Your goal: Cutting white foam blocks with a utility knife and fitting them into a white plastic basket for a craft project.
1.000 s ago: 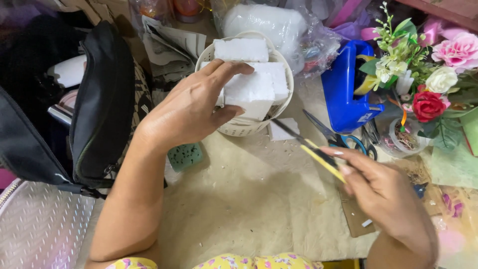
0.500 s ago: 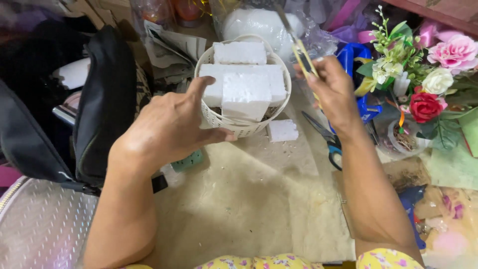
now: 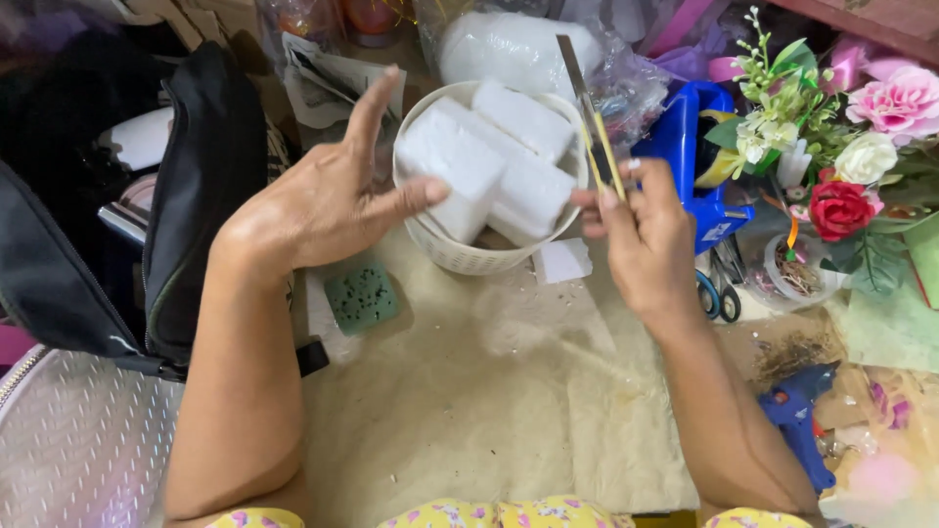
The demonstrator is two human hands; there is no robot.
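Observation:
A white round basket [image 3: 460, 256] stands at the table's far middle, filled with white foam blocks [image 3: 494, 166]. My left hand [image 3: 323, 196] is open beside the basket's left rim, its thumb touching the nearest foam block and its fingers spread upward. My right hand [image 3: 641, 230] grips a yellow-handled utility knife [image 3: 590, 122] at the basket's right rim, with the blade pointing up and away from me.
A black bag [image 3: 186, 196] lies to the left. A green foam piece [image 3: 360, 296] and a small white scrap [image 3: 564, 261] lie near the basket. Artificial flowers [image 3: 841, 147], a blue tape dispenser [image 3: 696, 161], scissors [image 3: 719, 288] and a blue glue gun [image 3: 802, 420] crowd the right.
My right hand has carried the knife from the right of the table up to the basket's right rim. My left hand has come off the foam and opened beside the basket.

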